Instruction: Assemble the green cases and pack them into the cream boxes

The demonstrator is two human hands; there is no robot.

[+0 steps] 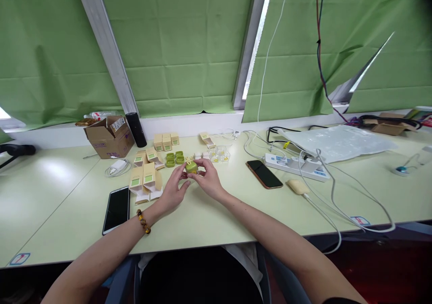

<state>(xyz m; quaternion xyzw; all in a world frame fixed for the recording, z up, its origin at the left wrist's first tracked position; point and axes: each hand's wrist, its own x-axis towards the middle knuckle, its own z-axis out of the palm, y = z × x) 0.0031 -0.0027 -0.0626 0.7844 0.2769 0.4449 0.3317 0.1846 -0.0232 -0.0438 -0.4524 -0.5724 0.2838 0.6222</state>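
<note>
Over the table, both hands meet around a small green container point(191, 167) with a pale yellow, bow-like piece on top. My left hand point(173, 190) grips its left side, fingers closed against it. From the other side, my right hand point(209, 181) holds it between thumb and fingers. Just beyond the hands sit several small green open cups point(174, 158) and a cluster of clear containers point(219, 154) with yellow bits inside. To the left of my left hand stand opened cream cardboard boxes point(148, 174) with green windows.
A tablet point(116, 210) lies by my left forearm. On the right are a phone point(264, 174), a power strip point(295, 165) with looping white cables, a cream charger point(298, 187) and a clear plastic sheet point(337, 142). A brown carton point(110, 138) and black cylinder point(136, 130) stand back left.
</note>
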